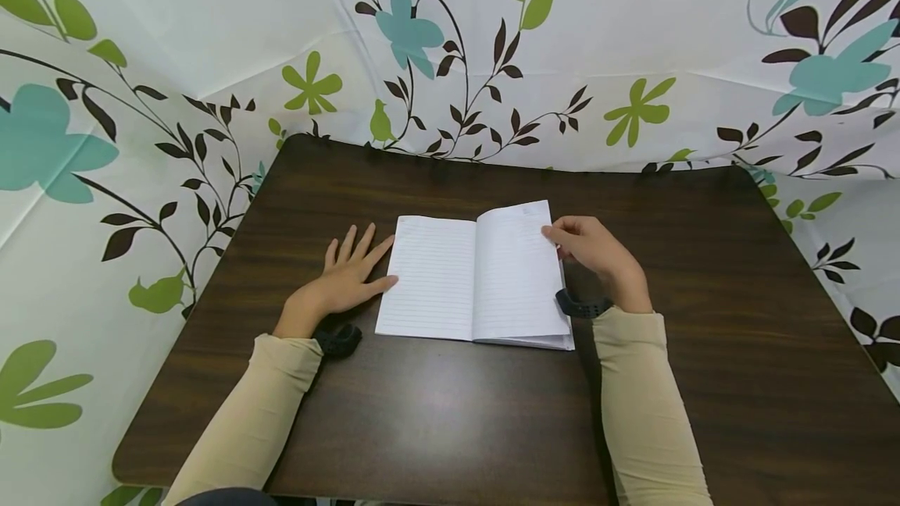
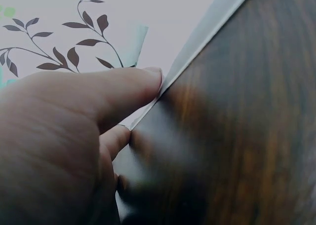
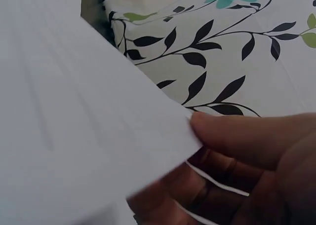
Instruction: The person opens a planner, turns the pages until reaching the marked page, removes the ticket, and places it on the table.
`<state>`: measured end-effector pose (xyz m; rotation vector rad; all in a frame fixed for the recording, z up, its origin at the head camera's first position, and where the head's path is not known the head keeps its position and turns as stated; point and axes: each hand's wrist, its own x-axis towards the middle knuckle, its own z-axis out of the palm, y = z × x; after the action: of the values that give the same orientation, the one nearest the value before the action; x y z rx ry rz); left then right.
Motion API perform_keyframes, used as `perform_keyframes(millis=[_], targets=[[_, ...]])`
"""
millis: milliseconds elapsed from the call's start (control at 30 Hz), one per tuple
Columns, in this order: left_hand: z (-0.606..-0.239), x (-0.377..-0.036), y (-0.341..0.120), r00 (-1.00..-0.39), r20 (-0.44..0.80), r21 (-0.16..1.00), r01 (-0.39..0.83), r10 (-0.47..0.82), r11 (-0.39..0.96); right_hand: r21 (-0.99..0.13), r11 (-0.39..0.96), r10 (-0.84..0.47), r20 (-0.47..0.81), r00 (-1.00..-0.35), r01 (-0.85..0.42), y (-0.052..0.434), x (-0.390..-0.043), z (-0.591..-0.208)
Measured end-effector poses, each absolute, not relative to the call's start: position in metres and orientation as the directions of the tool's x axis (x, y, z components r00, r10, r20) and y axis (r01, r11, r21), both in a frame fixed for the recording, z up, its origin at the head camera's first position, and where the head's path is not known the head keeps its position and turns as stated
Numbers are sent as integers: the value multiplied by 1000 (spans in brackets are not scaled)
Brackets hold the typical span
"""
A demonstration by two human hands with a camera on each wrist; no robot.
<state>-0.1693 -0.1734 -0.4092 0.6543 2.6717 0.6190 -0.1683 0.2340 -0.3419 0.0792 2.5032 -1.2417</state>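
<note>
We see notebook lying open on counter; right hand pinches page by outer edge; left hand, splayed, touches notebook's left edge; we judge page light, floppy, easily creased; best pinched near outer corner.

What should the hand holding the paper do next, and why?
I'd say the right hand should gently swing the right-hand page over to the left. It pinches that page's outer edge, and the page's top corner looks lifted. The left hand touches the left edge of the open notebook, which may help steady it.
</note>
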Motion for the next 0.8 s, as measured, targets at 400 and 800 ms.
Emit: perform_keyframes(millis=[400, 800], targets=[[-412, -171, -175, -844, -195, 476, 364, 500, 800, -923, 358, -165, -213, -963, 142, 219, -170, -342], [-412, -171, -174, -843, -205, 460, 365, 497, 809, -961, 276, -151, -77, -985, 32, 200, -171, -344]])
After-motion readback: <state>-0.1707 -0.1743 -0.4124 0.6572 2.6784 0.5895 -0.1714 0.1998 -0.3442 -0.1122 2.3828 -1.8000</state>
